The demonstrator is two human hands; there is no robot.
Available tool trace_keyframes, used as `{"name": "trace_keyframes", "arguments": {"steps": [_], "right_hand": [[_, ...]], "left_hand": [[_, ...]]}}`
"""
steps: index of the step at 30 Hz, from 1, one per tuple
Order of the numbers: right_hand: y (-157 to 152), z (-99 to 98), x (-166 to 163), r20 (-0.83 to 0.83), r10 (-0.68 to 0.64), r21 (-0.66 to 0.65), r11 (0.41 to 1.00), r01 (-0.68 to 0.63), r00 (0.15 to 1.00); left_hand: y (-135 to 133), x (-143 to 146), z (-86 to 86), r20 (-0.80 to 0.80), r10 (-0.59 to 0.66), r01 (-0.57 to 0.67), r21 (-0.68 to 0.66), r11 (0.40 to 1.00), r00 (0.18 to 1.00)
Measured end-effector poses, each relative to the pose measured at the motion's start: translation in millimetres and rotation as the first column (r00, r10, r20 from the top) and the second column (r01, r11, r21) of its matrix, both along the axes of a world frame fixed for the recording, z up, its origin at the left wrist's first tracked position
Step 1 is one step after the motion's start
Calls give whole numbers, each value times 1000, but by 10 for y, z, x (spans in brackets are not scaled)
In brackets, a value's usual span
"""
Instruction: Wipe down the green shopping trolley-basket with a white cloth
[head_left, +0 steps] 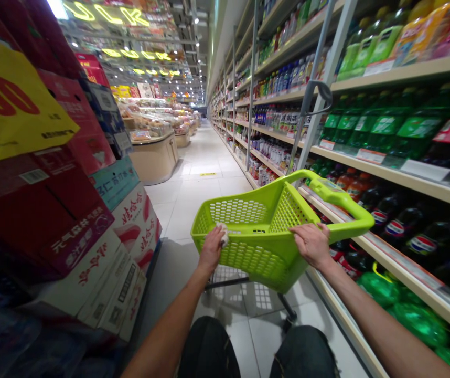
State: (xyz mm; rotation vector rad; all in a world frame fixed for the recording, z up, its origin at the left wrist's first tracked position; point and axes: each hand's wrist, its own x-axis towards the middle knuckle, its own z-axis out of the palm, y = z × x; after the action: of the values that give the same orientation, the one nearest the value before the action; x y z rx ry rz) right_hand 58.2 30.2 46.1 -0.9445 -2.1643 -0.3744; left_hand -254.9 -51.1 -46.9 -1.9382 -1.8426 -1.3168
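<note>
A lime-green plastic shopping cart (272, 257) stands crosswise in front of my knees, its handle to the right. My left hand (211, 248) is closed on a crumpled whitish cloth (222, 234) at the near rim, toward the cart's left end. Farther right, my right hand (310, 243) grips that same rim close to the handle, with the fingers curled over the top edge. Through the perforated walls part of the basket's inside shows, and dark metal legs with a wheel run down to the floor.
Shelves (390, 163) of bottled drinks run along the right, close to the cart handle. A grey metal pole with a loop (319, 97) stands before them. Stacked drink cartons (71, 215) rise on the left. The tiled aisle (205, 152) leads past display counters (152, 155).
</note>
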Motion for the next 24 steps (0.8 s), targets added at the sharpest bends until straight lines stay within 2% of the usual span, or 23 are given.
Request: {"name": "trace_keyframes", "arguments": {"steps": [3, 5, 7, 10, 12, 13, 15, 17, 18, 20, 24], "right_hand": [[-17, 1, -7, 5, -2, -1, 1000, 2, 1000], [-31, 4, -21, -5, 5, -11, 1000, -5, 1000], [-42, 11, -35, -19, 12, -21, 1000, -12, 1000], [-54, 24, -47, -29, 22, -32, 999, -23, 999], [-61, 31, -48, -27, 25, -32, 999, -26, 999], [-65, 32, -48, -22, 25, -30, 999, -26, 999], [-73, 32, -50, -12, 19, -23, 1000, -19, 1000], [-76, 27, -55, -8, 8, -16, 1000, -8, 1000], [-75, 24, -58, -8, 3, -13, 1000, -3, 1000], [-68, 17, -62, -8, -2, -11, 1000, 2, 1000], [-45, 10, -53, 1, 14, -20, 1000, -14, 1000]], "left_hand": [[-93, -312, -41, 110, 224, -228, 26, 973, 968], [-114, -377, -65, 156, 306, -316, 44, 948, 939], [-74, -241, -67, 133, 260, -269, 52, 962, 956], [31, 84, -35, 46, 66, -68, 40, 997, 997], [50, 141, -20, 30, -10, 9, 27, 1000, 999], [33, 96, -21, 49, 4, -6, 28, 1000, 999], [-31, -89, -40, 129, 130, -137, 48, 989, 983], [-92, -257, -62, 213, 271, -291, 67, 954, 939], [-104, -282, -66, 233, 303, -327, 71, 942, 924], [-76, -176, -57, 206, 261, -280, 70, 957, 943], [115, 313, 17, 43, -12, 11, 27, 1000, 999]]}}
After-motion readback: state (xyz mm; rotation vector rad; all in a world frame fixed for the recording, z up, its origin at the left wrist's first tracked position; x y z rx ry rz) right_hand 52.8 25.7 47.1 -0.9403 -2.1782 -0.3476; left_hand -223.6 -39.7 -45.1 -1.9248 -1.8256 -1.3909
